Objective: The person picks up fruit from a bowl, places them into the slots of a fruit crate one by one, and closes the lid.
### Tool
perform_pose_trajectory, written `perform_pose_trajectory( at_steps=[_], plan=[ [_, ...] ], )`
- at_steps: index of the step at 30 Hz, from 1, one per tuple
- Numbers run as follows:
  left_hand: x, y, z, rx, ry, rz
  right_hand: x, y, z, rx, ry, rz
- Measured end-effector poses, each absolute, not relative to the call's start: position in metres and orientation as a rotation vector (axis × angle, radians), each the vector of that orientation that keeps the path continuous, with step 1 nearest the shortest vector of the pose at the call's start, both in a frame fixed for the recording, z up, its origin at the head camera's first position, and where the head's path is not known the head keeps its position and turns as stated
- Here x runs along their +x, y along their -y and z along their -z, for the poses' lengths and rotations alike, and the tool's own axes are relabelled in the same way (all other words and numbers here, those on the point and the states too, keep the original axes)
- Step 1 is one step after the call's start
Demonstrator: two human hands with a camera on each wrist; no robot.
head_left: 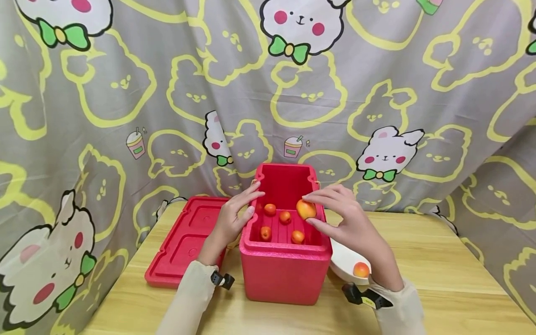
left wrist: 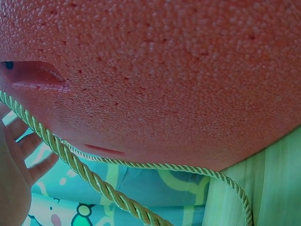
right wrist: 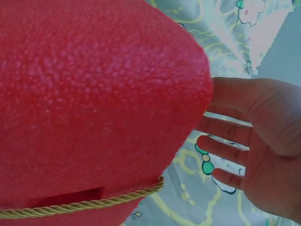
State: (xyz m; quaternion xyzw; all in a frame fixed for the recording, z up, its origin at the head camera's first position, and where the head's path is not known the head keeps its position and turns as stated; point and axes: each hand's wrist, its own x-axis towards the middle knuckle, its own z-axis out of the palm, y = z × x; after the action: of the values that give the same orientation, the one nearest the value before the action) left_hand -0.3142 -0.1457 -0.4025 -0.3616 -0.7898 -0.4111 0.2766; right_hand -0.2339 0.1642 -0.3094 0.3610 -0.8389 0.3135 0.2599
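Note:
A red foam box (head_left: 284,279) stands lidless with several small orange-red fruits (head_left: 285,217) lying on its floor. My right hand (head_left: 349,216) pinches a yellow-orange fruit with a red blush (head_left: 306,209) between thumb and fingers, over the box's right side near the rim. In the right wrist view the box wall hides that fruit and the fingertips. My left hand (head_left: 232,218) rests along the left rim, its fingers fairly straight and holding nothing. A twisted gold rope (left wrist: 70,157) runs along the box's side, close to the left hand in the left wrist view.
To the left lies the red lid (head_left: 184,246) on the wooden table (head_left: 439,270). A white bowl (head_left: 345,265) with one orange-red fruit (head_left: 361,270) sits against the box's right side, partly under my right forearm. A patterned grey curtain (head_left: 251,93) hangs behind.

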Motion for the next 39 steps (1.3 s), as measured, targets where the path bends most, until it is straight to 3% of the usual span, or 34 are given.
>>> perform_pose_trajectory(
  at_steps=[39],
  plan=[
    [-0.317,0.146,0.402,-0.988,2.101,1.115,-0.254,-0.163,0.321,0.931,2.225,-0.79]
  ],
)
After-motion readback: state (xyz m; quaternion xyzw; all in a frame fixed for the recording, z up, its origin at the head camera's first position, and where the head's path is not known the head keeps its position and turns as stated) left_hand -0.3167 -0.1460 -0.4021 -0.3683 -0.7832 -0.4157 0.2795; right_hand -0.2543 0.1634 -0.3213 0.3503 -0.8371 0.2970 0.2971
